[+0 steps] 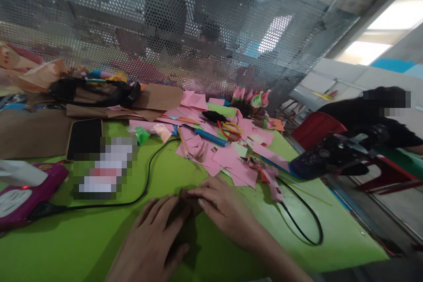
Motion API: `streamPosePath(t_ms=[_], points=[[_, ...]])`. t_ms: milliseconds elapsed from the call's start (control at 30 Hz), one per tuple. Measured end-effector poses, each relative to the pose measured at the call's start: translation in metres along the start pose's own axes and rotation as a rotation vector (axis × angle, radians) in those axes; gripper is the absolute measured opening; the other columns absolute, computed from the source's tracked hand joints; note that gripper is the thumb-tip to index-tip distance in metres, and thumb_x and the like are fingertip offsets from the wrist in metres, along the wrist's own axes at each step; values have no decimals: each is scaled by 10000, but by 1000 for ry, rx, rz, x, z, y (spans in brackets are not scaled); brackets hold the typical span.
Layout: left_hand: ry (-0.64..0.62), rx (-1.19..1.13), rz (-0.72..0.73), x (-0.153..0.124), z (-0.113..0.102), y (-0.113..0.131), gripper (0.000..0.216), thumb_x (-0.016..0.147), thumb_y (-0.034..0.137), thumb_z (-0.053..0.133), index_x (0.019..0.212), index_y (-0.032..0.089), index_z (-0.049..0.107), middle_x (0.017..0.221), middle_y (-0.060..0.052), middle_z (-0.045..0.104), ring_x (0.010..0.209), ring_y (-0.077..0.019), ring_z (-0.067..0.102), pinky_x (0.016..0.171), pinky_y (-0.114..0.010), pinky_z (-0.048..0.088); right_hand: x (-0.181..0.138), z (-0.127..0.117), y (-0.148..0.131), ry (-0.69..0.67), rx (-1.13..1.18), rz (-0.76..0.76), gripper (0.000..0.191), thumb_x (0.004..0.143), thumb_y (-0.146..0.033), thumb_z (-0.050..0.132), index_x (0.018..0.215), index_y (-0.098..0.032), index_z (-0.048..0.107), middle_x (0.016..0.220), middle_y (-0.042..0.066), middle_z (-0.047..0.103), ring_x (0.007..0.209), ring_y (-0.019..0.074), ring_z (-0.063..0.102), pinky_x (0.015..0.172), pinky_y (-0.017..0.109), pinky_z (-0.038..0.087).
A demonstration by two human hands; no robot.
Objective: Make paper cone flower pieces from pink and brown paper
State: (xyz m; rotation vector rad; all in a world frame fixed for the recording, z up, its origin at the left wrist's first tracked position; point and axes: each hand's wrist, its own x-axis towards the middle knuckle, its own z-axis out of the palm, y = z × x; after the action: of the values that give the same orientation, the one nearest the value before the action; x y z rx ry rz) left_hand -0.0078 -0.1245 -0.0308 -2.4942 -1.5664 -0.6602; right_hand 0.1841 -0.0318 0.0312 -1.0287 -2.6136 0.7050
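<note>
Both my hands rest low on the green table (99,238), close together. My left hand (153,240) lies over a small dark brown piece of paper (185,200), fingers bent around its left side. My right hand (223,209) presses on the same piece from the right, its fingers pinched along the top edge. Most of the brown piece is hidden under my fingers.
Pink paper squares (228,158), a blue-handled tool (209,137), red scissors (228,130) and a pink glue gun (272,180) with a black cord lie beyond my hands. A dark phone (84,138) and a magenta device (23,194) sit left. A perforated metal screen stands behind. Another person in black sits right.
</note>
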Motion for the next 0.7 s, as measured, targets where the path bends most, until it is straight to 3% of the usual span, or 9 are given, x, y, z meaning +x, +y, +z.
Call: streamPosePath(t_ms=[333,700], points=[[14,53,23,-1,5,-2,632,848,345,587,1442,234,399,1470,-41,493,1224,-256,548,944,-410,484,0,0,-1,-22,-63,21,286,936,-144,539,1162,-249,679,1021,48,652,982,215,554,860,345,439],[36,94,67,-1,9,-4,551,868,454,567,1375,256,481,1384,-8,586,1184,-257,572,917,-408,435,-2,-5,2,1,-35,4,308,926,-114,529,1181,-235,653,1049,56,652,1010,215,555,883,355,438]])
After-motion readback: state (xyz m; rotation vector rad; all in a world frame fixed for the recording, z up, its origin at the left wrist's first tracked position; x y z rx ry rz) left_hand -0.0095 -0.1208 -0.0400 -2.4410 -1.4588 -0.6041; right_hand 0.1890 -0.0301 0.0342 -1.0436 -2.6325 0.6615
